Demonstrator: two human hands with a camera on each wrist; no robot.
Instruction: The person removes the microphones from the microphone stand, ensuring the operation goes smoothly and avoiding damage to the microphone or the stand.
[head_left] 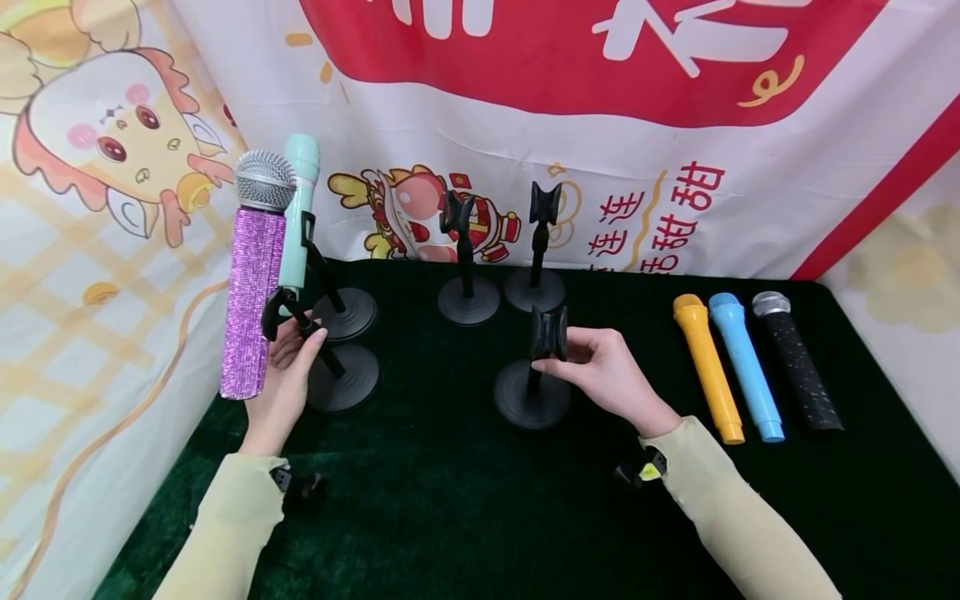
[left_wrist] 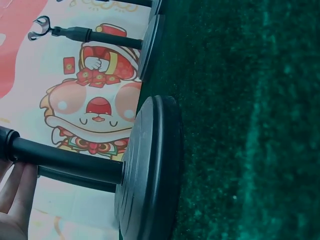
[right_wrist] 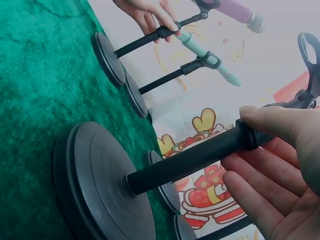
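Observation:
My left hand (head_left: 277, 379) holds the upper stem of a black microphone stand (head_left: 347, 379) at the front left. A purple glittery microphone (head_left: 251, 308) with a silver mesh head sits tilted in this stand's clip. Right behind it, a mint green microphone (head_left: 297, 225) rests in a second stand, whose round base (head_left: 352, 313) is on the cloth. Thumb and fingers of my right hand (head_left: 611, 375) pinch the collar of another black stand (right_wrist: 185, 162), its clip (head_left: 550, 333) bare. That stand's round base (right_wrist: 100, 185) is at the dark green cloth.
Two more black stands (head_left: 468, 302) (head_left: 535, 292) with bare clips stand at the back middle. On the right lie an orange microphone (head_left: 708, 367), a blue microphone (head_left: 746, 367) and a black speckled microphone (head_left: 798, 367). A printed backdrop (head_left: 465, 92) rises behind the green cloth (head_left: 420, 492).

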